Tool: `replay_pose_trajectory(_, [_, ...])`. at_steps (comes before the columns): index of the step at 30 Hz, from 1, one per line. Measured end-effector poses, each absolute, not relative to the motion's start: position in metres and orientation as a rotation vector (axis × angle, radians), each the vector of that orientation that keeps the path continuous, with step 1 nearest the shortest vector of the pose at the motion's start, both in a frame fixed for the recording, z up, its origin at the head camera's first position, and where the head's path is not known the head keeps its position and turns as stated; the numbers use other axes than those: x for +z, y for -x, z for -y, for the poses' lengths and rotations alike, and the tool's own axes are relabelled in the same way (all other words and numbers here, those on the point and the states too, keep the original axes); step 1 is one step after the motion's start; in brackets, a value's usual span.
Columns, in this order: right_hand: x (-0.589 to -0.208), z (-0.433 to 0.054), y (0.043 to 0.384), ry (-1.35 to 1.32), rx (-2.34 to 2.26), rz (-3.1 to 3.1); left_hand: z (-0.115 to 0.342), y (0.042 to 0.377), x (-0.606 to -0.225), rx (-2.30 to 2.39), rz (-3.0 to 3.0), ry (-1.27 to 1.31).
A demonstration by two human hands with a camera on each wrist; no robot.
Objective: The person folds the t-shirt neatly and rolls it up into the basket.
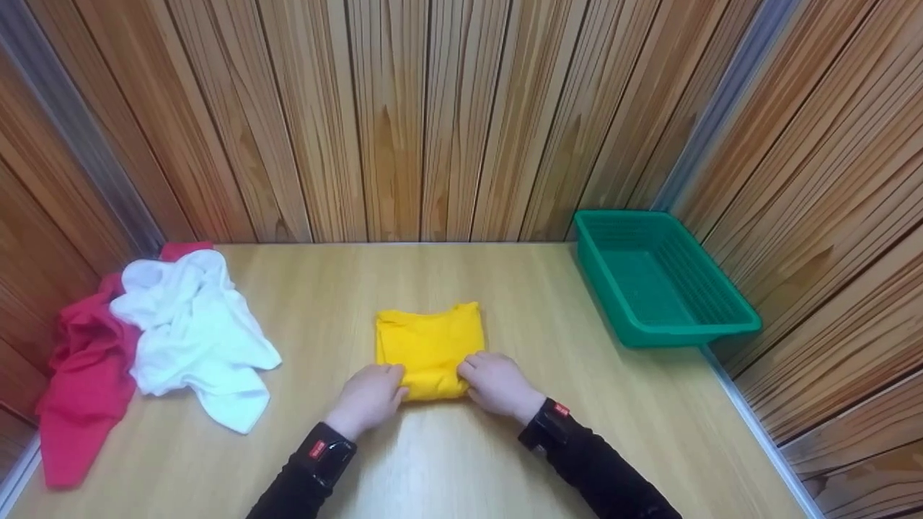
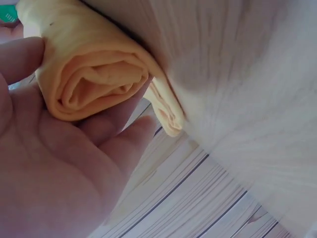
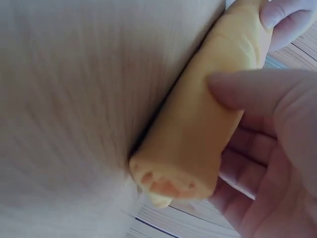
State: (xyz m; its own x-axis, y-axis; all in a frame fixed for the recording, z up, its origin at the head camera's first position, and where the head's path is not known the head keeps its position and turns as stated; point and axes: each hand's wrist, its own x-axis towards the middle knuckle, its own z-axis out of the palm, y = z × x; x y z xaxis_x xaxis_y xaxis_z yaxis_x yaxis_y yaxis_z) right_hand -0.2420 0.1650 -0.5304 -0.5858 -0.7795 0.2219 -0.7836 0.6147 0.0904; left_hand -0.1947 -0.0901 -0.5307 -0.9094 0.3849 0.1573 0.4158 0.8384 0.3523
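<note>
A yellow cloth [image 1: 430, 337] lies on the table in the middle of the head view, its near edge rolled up and the rest a flat folded panel behind. My left hand [image 1: 366, 398] grips the left end of the roll. At the right end, my right hand [image 1: 499, 383] holds it between thumb and fingers. In the left wrist view the open end of the yellow roll [image 2: 101, 84] shows its spiral layers, with a flat fold trailing beyond it. The right wrist view shows the thumb [image 3: 228, 90] pressed on the near side of the roll [image 3: 190, 126].
A green plastic basket [image 1: 645, 333] stands at the back right by the wall. To the left, a crumpled white cloth [image 1: 198, 331] lies partly over a red cloth [image 1: 86, 404]. Wood-panelled walls [image 1: 389, 130] enclose the table at the back and sides.
</note>
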Motion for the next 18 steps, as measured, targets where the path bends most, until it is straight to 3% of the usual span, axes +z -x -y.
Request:
replay_pose_trajectory(8, [-0.515, -0.171, 0.249, -1.445, 0.152, 2.811, 0.091, 0.186, -0.525, -0.679, 2.934, 0.689])
replay_pose_trajectory(18, [-0.506, -0.166, 0.267, -1.423, 0.346, 3.009, 0.091, 0.194, -0.533, -0.642, 2.901, 0.610])
